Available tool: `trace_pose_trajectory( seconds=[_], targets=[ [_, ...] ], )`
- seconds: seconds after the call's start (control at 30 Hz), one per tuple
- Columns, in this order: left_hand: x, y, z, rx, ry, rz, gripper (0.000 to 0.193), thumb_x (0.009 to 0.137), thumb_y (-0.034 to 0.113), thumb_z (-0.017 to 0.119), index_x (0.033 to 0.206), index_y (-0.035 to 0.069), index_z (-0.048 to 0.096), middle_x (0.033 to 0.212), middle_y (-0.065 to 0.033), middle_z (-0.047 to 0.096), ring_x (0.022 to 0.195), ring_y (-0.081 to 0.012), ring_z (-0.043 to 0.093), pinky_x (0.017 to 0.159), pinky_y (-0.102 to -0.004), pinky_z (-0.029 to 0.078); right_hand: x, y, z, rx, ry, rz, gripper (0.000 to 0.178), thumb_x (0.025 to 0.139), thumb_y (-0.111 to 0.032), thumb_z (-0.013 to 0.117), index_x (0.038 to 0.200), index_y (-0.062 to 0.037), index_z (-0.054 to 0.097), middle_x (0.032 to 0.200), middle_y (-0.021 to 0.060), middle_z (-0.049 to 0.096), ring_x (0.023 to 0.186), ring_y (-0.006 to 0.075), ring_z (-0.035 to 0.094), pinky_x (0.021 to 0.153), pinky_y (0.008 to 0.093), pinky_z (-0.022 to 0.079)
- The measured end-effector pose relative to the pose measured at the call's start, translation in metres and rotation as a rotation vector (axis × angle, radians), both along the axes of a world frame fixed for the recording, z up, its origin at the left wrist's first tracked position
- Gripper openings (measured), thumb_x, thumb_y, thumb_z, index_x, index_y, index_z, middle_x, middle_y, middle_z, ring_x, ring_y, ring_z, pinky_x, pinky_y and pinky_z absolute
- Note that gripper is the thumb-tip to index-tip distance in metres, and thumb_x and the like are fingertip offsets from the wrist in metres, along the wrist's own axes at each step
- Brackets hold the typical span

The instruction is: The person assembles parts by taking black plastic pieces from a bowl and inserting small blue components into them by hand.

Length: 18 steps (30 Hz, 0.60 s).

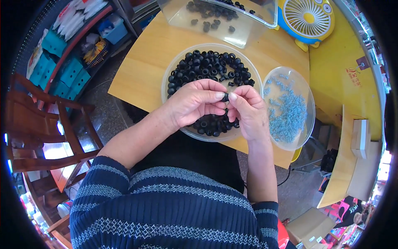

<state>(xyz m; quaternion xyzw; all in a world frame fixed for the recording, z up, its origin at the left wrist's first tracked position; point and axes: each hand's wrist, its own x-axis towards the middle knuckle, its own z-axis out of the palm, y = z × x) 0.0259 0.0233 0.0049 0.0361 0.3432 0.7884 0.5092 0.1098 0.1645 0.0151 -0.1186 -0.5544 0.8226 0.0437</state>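
Observation:
Both hands meet over a round clear tray (169, 68) heaped with small black round parts (195, 66), some with a ring-like opening. Between the fingertips is one small black part (225, 98), mostly covered by the fingers. My left hand (199, 101) pinches it from the left with thumb and index finger. From the right, my right hand (250, 111) is closed on the same part, thumb against it. To the right of the tray, a clear round lid or dish (311, 108) holds many tiny pale blue pieces (288, 114), too small to make out.
A clear bin (240, 39) with more black parts stands at the table's far side. Beside it is a yellow and blue cartoon-shaped fan (309, 18). The wooden table (137, 70) extends left of the tray. A wooden chair (49, 124) stands left, and a cardboard box (311, 226) lies lower right.

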Motion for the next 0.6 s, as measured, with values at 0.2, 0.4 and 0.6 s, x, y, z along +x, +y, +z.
trace_pose_trajectory(
  seconds=[0.2, 0.4, 0.6],
  targets=[
    [-0.0014, -0.0006, -0.0022, -0.013, 0.016, 0.007, 0.012, 0.076, 0.004, 0.055, 0.088, 0.001, 0.054, 0.076, -0.0081, 0.058, 0.065, -0.0144, 0.059, 0.063, -0.0280, 0.052, -0.0001, 0.0016, 0.0037, -0.107, -0.069, 0.026, 0.005, 0.079, -0.007, 0.051, 0.083, -0.0036, 0.051, 0.069, 0.0070, 0.059, 0.055, 0.0103, 0.056, 0.047, 0.0216, 0.048],
    [-0.0008, -0.0010, -0.0022, -0.024, 0.018, 0.026, 0.013, 0.077, 0.003, 0.054, 0.089, 0.001, 0.053, 0.077, -0.0092, 0.059, 0.066, -0.0148, 0.060, 0.063, -0.0277, 0.053, 0.0002, 0.0040, 0.0018, -0.132, -0.054, 0.030, 0.006, 0.079, -0.004, 0.050, 0.084, -0.0026, 0.052, 0.070, 0.0078, 0.059, 0.056, 0.0116, 0.057, 0.049, 0.0233, 0.050],
    [-0.0008, -0.0012, -0.0016, -0.027, 0.059, 0.038, 0.013, 0.076, 0.003, 0.054, 0.089, 0.000, 0.054, 0.077, -0.0095, 0.059, 0.066, -0.0151, 0.060, 0.062, -0.0274, 0.053, 0.0000, 0.0020, 0.0014, -0.060, -0.008, 0.052, 0.007, 0.077, -0.003, 0.052, 0.084, -0.0020, 0.051, 0.072, 0.0055, 0.057, 0.061, 0.0097, 0.056, 0.053, 0.0201, 0.048]
  ],
)
